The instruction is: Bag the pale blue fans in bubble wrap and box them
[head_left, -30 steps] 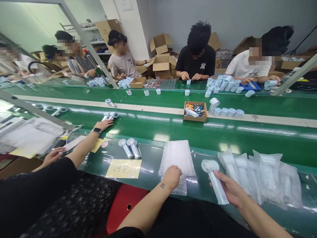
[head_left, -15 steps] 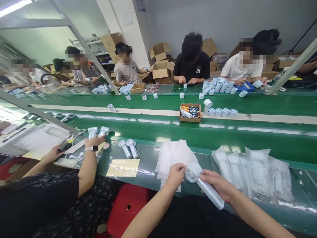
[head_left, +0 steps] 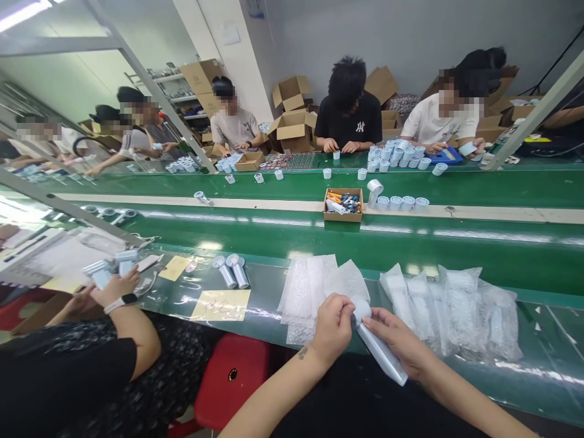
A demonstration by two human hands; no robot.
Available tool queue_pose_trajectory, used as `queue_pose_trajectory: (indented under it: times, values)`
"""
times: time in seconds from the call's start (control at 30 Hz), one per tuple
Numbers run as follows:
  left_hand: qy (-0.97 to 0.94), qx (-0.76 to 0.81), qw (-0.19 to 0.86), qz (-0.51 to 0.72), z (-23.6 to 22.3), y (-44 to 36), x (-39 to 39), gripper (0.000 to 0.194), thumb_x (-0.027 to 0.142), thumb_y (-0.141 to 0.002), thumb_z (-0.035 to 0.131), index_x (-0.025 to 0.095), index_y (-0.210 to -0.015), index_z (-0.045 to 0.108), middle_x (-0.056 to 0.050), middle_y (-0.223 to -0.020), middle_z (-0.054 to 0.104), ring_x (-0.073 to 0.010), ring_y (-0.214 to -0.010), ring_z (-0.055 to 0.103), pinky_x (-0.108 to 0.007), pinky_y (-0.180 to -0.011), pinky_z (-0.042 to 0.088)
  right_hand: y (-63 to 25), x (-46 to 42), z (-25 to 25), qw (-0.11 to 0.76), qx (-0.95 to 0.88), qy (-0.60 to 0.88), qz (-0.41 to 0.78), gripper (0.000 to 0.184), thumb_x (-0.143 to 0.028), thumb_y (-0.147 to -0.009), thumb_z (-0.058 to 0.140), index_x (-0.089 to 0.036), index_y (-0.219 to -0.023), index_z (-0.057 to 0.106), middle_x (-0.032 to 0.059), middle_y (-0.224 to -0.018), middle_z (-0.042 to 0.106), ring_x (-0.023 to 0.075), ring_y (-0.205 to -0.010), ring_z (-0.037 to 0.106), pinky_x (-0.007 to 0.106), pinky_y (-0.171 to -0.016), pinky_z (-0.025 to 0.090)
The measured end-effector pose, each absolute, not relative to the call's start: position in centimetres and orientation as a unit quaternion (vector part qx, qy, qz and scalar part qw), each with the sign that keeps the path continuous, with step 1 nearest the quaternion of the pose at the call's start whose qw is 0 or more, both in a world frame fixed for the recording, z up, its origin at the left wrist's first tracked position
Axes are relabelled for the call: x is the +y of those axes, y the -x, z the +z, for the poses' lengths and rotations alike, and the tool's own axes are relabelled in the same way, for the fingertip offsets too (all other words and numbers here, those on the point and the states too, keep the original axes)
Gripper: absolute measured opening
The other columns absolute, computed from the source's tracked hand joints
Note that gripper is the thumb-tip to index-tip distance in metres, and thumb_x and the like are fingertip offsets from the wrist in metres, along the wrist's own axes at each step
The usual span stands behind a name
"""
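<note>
A pale blue handheld fan (head_left: pixel 382 356) slants in front of me, its round head up and its handle pointing down to the right. My right hand (head_left: pixel 401 340) grips it near the neck, thumb and fingers on either side. My left hand (head_left: pixel 334 325) is closed, its bent fingers pinching the head's left edge and hiding part of it. Just behind the hands lie flat bubble-wrap bags (head_left: pixel 306 286), one sticking up behind the fan head. To the right, several fans in bubble-wrap bags (head_left: pixel 463 316) lie side by side.
Two unwrapped fans (head_left: pixel 236 271) and a yellow paper sheet (head_left: pixel 221 305) lie left of the bags. At far left a co-worker's hand (head_left: pixel 114 289) holds fans. A small parts box (head_left: pixel 343 205) stands on the green line. A red stool (head_left: pixel 232 380) is below.
The fan has turned in my hands, so its head's front grille no longer faces me. My left hand has rolled over its edge. The co-worker's hand has drawn two fans leftward.
</note>
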State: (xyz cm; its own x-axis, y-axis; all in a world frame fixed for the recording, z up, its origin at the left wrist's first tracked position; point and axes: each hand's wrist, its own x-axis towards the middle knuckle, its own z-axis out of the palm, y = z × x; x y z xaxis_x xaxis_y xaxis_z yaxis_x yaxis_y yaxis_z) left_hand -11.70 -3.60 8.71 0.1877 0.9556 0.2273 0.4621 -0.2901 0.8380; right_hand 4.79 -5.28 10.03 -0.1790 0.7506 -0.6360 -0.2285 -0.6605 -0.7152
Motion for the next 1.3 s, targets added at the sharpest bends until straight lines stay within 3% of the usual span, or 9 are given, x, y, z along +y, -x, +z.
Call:
queue_pose_trajectory:
  times: [0.2,0.3,0.43,0.53,0.77,0.9,1.0,1.13,1.3]
  values:
    - [-0.852,0.383,0.217,0.284,7.3,11.1,-4.4,0.019,0.017,-0.088,0.04,0.017,-0.083,0.058,-0.007,-0.077,0.061,-0.0183,-0.072,0.056,-0.03,-0.066,0.044,-4.7,-5.5,8.5,0.369,-0.096,0.53,0.757,0.036,-0.028,-0.069,0.071,-0.024,-0.1,0.052,-0.0042,-0.063,0.061,0.0139,-0.055,0.057,0.025,-0.057,0.046]
    - [-0.798,0.465,0.306,0.231,7.2,11.3,-4.8,0.017,0.02,-0.088,0.042,0.017,-0.084,0.058,-0.007,-0.08,0.063,-0.0186,-0.074,0.058,-0.029,-0.067,0.044,-5.6,-6.4,7.3,0.34,-0.147,0.586,0.721,0.017,-0.035,-0.076,0.062,-0.023,-0.08,0.052,-0.0026,-0.061,0.058,0.0153,-0.057,0.056,0.027,-0.057,0.045]
    - [-0.709,0.497,0.474,0.16,8.4,10.7,-5.6,0.013,0.022,-0.083,0.049,0.018,-0.074,0.059,-0.003,-0.073,0.062,-0.0168,-0.07,0.056,-0.026,-0.063,0.041,-8.7,-7.9,7.2,0.237,-0.411,0.668,0.573,0.026,-0.042,-0.079,0.058,-0.022,-0.063,0.051,-0.0028,-0.06,0.053,0.0167,-0.064,0.051,0.027,-0.061,0.04]
    - [-0.64,0.489,0.574,0.147,9.0,10.1,-5.9,0.012,0.022,-0.08,0.053,0.018,-0.07,0.059,0.0,-0.066,0.06,-0.0142,-0.064,0.054,-0.023,-0.058,0.04,-10.5,-8.8,7.8,0.212,-0.465,0.645,0.568,0.029,-0.045,-0.078,0.059,-0.022,-0.062,0.054,-0.0025,-0.063,0.055,0.0169,-0.068,0.051,0.027,-0.063,0.04]
    - [-0.817,0.39,0.379,0.194,9.4,8.8,-5.0,0.013,0.02,-0.087,0.046,0.018,-0.085,0.059,-0.006,-0.081,0.064,-0.0179,-0.077,0.058,-0.027,-0.069,0.044,-8.9,-8.0,9.8,0.259,-0.038,0.602,0.754,0.023,-0.038,-0.078,0.068,-0.018,-0.076,0.058,0.0002,-0.063,0.062,0.0122,-0.055,0.058,0.021,-0.053,0.049]
    - [-0.881,0.297,0.293,0.223,9.6,9.4,-3.9,0.014,0.028,-0.09,0.048,0.017,-0.093,0.056,-0.008,-0.09,0.061,-0.0191,-0.085,0.057,-0.03,-0.079,0.046,-8.6,-6.7,11.4,0.297,-0.008,0.54,0.788,0.015,-0.021,-0.076,0.071,-0.015,-0.076,0.058,0.0041,-0.063,0.066,0.0122,-0.05,0.061,0.02,-0.051,0.052]
    - [-0.846,0.353,0.283,0.284,8.4,10.6,-2.9,0.02,0.032,-0.088,0.053,0.017,-0.101,0.055,-0.01,-0.098,0.058,-0.0207,-0.092,0.055,-0.034,-0.082,0.047,-8.7,-6.5,11.7,0.352,0.006,0.515,0.781,0.019,-0.018,-0.074,0.074,-0.016,-0.081,0.057,0.0055,-0.07,0.069,0.0155,-0.06,0.066,0.022,-0.056,0.056]
    - [-0.768,0.418,0.357,0.327,7.1,11.4,-2.5,0.018,0.018,-0.091,0.04,0.019,-0.095,0.057,-0.006,-0.088,0.059,-0.0158,-0.083,0.056,-0.03,-0.077,0.048,-8.0,-6.9,11.1,0.377,0.035,0.535,0.755,0.021,-0.027,-0.081,0.071,-0.017,-0.093,0.057,0.0049,-0.08,0.071,0.0169,-0.069,0.069,0.024,-0.057,0.058]
    - [-0.636,0.458,0.533,0.319,7.0,10.0,-2.8,0.037,0.028,-0.073,0.069,0.018,-0.106,0.057,-0.004,-0.095,0.057,-0.0157,-0.083,0.055,-0.026,-0.07,0.047,-6.8,-6.7,10.6,0.372,0.011,0.556,0.744,0.021,-0.035,-0.086,0.064,-0.016,-0.088,0.057,0.0027,-0.065,0.066,0.0117,-0.047,0.06,0.02,-0.047,0.051]
